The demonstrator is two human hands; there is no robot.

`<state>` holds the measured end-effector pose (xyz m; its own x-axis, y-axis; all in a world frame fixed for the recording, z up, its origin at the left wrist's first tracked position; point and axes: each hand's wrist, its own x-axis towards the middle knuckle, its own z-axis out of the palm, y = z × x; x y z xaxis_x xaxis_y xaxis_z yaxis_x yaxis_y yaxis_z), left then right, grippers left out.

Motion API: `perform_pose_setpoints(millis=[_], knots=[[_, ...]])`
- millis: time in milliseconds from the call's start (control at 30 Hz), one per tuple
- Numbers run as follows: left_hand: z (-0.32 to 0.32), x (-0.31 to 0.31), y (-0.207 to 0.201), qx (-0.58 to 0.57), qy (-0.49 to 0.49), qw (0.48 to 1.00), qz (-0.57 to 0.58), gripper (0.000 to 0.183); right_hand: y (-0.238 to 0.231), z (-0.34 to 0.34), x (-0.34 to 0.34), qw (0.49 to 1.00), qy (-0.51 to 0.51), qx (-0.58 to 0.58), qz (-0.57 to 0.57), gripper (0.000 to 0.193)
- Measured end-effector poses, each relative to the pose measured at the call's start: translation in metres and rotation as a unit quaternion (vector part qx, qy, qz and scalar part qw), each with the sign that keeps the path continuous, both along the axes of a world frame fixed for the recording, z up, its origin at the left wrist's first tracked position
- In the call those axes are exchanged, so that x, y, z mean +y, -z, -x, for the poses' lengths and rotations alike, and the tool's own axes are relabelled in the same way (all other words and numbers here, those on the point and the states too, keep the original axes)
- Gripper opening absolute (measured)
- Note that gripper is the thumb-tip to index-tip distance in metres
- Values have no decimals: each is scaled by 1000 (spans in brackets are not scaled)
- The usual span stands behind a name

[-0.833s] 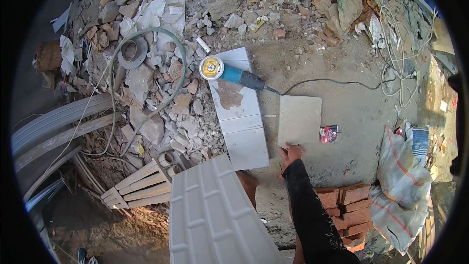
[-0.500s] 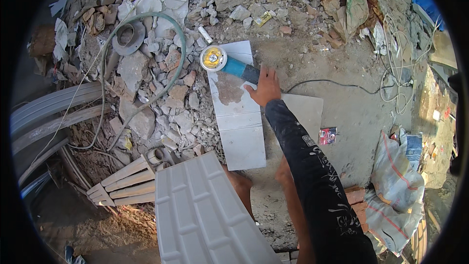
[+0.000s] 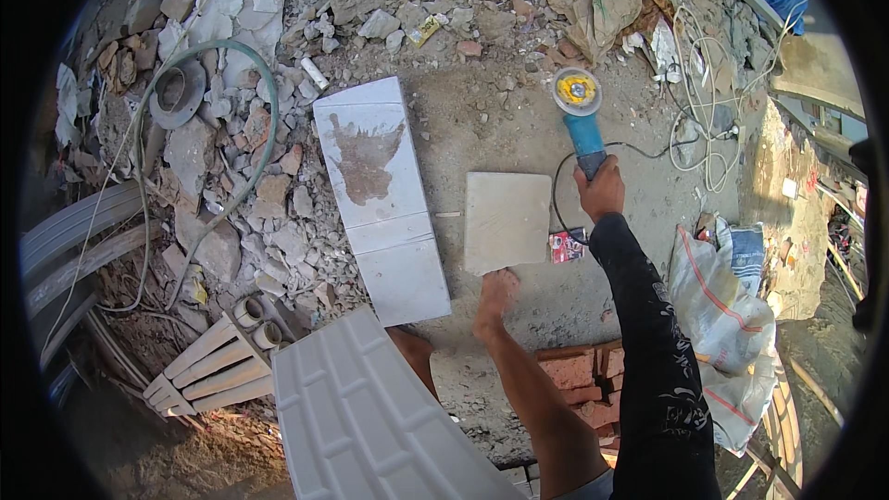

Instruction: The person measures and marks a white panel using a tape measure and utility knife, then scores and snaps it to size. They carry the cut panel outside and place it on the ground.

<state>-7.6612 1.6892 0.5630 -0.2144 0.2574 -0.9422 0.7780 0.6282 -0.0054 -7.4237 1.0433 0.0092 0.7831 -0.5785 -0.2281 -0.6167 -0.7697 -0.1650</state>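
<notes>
My right hand (image 3: 601, 187) is closed round the rear grip of a teal and black angle grinder (image 3: 584, 134). The grinder's round disc, with a yellow centre, faces up at the far end. A black cord runs from the grinder over the ground. Below and left of the hand lies a square pale tile (image 3: 507, 220), with my bare foot (image 3: 497, 296) at its near edge. Further left is a long white slab (image 3: 394, 245) with a brown stain and lines across it. A white panel with a raised brick pattern (image 3: 361, 398) fills the lower left. My left hand is out of sight.
Broken stone and rubble (image 3: 287, 194) cover the left and far ground, with a green hose (image 3: 272, 120) looped over them. A white cable (image 3: 708, 120) lies coiled at the right. Red bricks (image 3: 569, 375) and a white woven sack (image 3: 718, 306) are at the lower right.
My right hand has moved right with the angle grinder, off the white slab. My foot has shifted to the square tile's edge. The view has shifted too.
</notes>
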Motion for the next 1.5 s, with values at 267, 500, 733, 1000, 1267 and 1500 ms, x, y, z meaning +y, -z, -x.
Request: perform_pose_setpoints(millis=[267, 500, 733, 1000, 1267, 1500], knots=[[-68, -44, 34, 4, 83, 996, -18, 80, -43, 206, -138, 951, 262, 60, 152, 72], [-80, -55, 38, 31, 133, 990, -30, 82, 56, 208, -88, 955, 286, 71, 5, 71], [-90, -57, 17, 38, 158, 985, -57, 83, 87, 164, -27, 923, 373, 64, 66, 69], [-78, -52, 6, 42, 143, 988, -39, 85, 43, 121, 117, 792, 445, 30, -416, 79], [-68, -31, -8, 63, 143, 987, -34, 87, 81, 53, 143, 703, 494, -126, -496, 68], [-70, -34, -21, 96, 148, 984, -10, 89, 86, 40, 140, 683, 511, -160, -497, 53]])
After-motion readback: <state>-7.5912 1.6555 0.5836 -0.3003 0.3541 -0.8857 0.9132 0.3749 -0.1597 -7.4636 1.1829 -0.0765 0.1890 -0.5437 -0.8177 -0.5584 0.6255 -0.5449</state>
